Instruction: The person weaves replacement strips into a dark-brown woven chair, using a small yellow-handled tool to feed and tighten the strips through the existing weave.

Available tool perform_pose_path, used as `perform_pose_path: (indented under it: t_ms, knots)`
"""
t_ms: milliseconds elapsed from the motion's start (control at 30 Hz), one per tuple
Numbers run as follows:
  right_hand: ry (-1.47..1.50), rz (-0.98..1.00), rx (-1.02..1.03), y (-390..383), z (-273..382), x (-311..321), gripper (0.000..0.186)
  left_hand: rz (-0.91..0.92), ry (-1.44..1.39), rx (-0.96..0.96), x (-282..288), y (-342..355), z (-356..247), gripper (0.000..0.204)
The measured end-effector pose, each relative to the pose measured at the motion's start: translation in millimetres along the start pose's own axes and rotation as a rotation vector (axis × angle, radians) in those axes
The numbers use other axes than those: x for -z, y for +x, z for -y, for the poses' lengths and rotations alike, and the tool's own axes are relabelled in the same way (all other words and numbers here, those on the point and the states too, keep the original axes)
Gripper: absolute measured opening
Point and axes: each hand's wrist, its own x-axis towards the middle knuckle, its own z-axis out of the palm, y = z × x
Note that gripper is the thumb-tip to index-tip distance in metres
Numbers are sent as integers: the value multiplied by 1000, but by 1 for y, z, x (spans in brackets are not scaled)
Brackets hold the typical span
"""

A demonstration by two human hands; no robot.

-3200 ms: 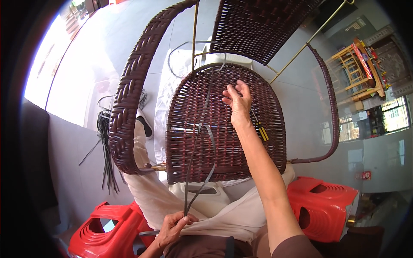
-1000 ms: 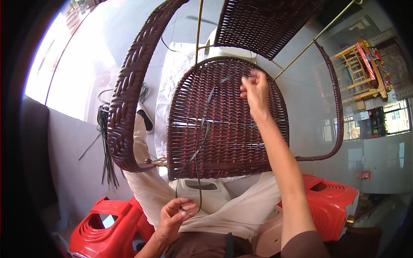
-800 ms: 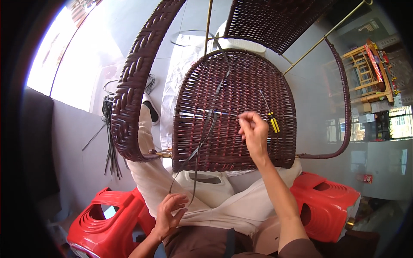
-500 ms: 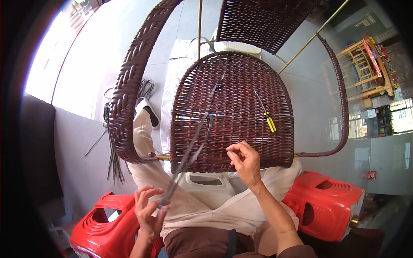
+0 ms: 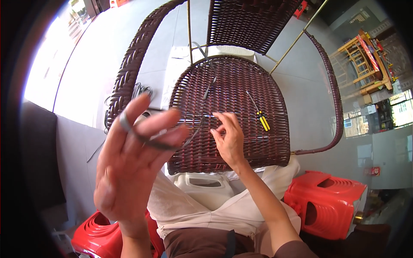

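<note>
My left hand (image 5: 129, 167) is raised close to the camera, somewhat blurred. A flat dark grey weaving strip (image 5: 157, 145) passes round its forefinger and across its other fingers, which hold it. From there the strip runs down to the dark brown woven chair seat (image 5: 241, 86) and up over its back edge. Just above the seat's middle, my right hand (image 5: 230, 139) has its thumb and forefinger apart, with nothing visible between them, close to the strip. On the seat's right half lies a screwdriver (image 5: 263, 121) with a yellow and black handle and a thin shaft.
Woven armrests curve round on the left (image 5: 137, 51) and right (image 5: 337, 103); the chair back (image 5: 245, 26) rises beyond the seat. Red plastic stools (image 5: 325, 204) stand on both sides. A white stool (image 5: 202, 184) is between my legs. More strips lie on the floor at left.
My left hand has risen from near my lap toward the camera, pulling the strip along. My right hand has moved left and farther over the seat, its fingers opening.
</note>
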Motion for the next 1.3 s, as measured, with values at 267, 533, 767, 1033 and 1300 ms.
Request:
perform_pose_path:
  t_ms: [267,533,767,1033,1300]
  knots:
    - [104,60,12,28,-25,-26,23,111,-42,-123,-6,68,10,64]
    - [263,137,-166,34,-22,-27,9,13,107,-177,10,107,15,49]
    - [428,89,-3,27,-8,-16,6,-145,462,-225,5,125,30,36]
    - [601,-11,56,28,46,7,4,-231,195,-96,11,111,25,33]
    - [545,-170,63,29,68,20,8,-326,297,-108,2,108,32,22]
